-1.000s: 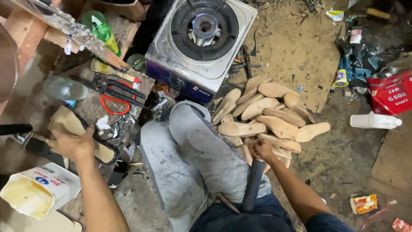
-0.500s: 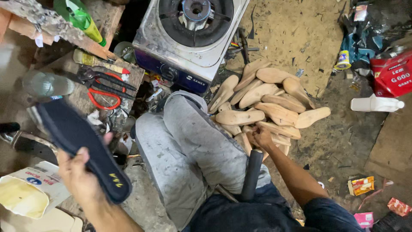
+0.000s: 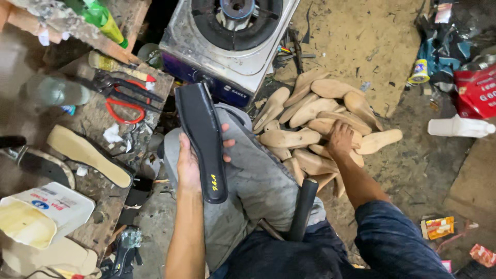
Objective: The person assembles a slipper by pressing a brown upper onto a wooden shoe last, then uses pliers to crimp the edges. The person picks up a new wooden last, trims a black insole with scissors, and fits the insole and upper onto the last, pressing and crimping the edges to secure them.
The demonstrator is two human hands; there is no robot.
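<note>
One view only, from the head camera looking down over the lap.
Left hand: left hand [image 3: 190,163] is raised above the grey-trousered knee, fingers and thumb wrapped round a black shoe sole [image 3: 201,139], gripping it at its lower half.
Black shoe sole: long and dark, held tilted with its toe end pointing up toward the gas stove [image 3: 227,51]; small yellow marks show near its heel.
Right hand: right hand [image 3: 340,138] is stretched out to the pile of wooden shoe lasts [image 3: 315,129], palm down and resting on one; fingers look curled over it, but whether they grip it I cannot tell.
Pile: pale lasts heaped on the dirt floor, just right of the knee and below the stove.
Workbench: tan insole [image 3: 88,155] lies flat on the workbench [image 3: 98,116], with red-handled scissors [image 3: 124,103] beyond it.
Lap: black rod [image 3: 303,206] leans between the legs.
</note>
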